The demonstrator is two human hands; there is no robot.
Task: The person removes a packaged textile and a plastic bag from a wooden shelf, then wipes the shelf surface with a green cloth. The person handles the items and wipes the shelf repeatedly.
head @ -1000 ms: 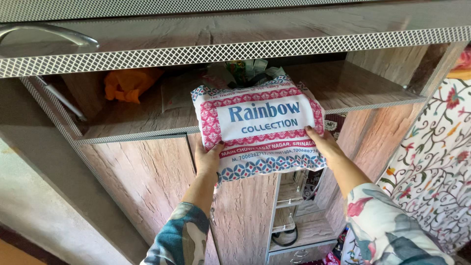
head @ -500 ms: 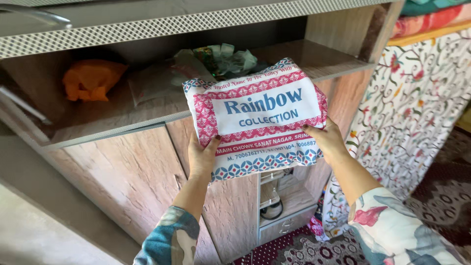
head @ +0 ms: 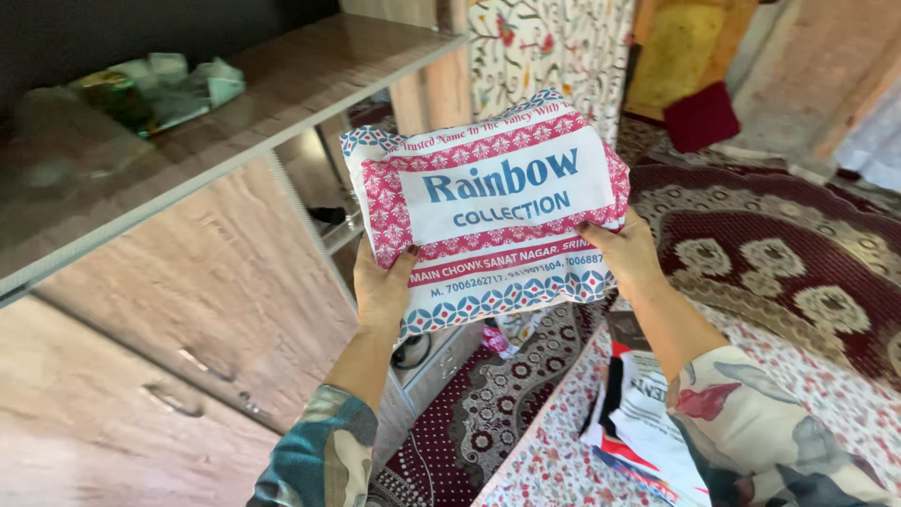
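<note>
A flat cloth shop bag (head: 488,211), white with pink and blue patterned bands, is being held up in mid-air beside the wooden wardrobe shelf (head: 282,103), clear of it. It is being gripped at its lower corners, left hand (head: 383,286) and right hand (head: 624,258) fingers closed on the fabric, above a maroon carpet (head: 779,244)

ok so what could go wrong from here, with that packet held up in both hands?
1. The soft white packet with red and blue patterned borders is pinched only at its lower corners by the left hand and right hand; it may sag or slip.
2. It is held in the air beside the wooden shelf edge; a swing could clip that.
</note>
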